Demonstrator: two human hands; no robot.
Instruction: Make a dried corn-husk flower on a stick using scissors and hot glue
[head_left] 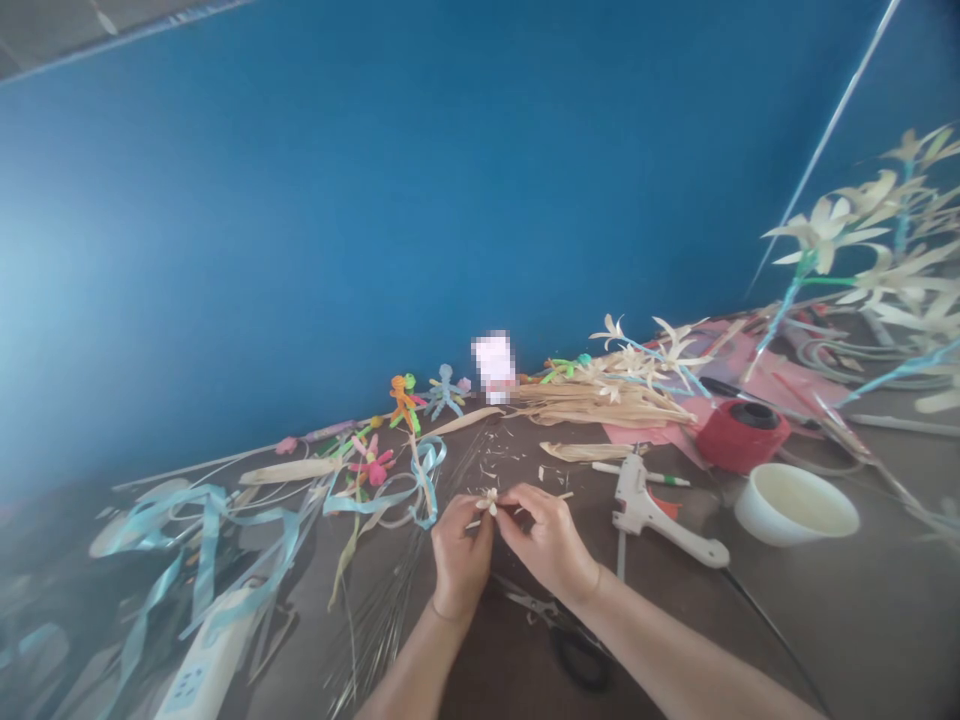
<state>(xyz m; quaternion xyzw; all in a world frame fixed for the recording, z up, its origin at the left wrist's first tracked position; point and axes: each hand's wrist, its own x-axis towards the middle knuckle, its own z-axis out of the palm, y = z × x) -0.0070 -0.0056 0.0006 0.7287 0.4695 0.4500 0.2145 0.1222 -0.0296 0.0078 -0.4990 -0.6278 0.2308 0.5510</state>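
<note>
Near the middle of the table, a small cream-coloured flower [488, 501] with thin petals is pinched between both hands. My left hand [459, 548] is closed, thumb and forefinger at the flower's left side. My right hand [547, 538] is closed too, its fingertips touching the right side of the flower. A thin pale strip [565, 496] sticks out by the right hand; whether that hand grips it I cannot tell. Scissors with black handles [577, 655] lie below the hands, partly covered by the right forearm.
A white glue gun [637, 515] lies right of the hands, beside a white bowl [796, 505] and a red roll [742, 437]. Dried husks [600, 400] and husk flowers [821, 235] fill the right. Blue ribbon [206, 510], thin wires [386, 610] and a power strip [206, 665] lie left.
</note>
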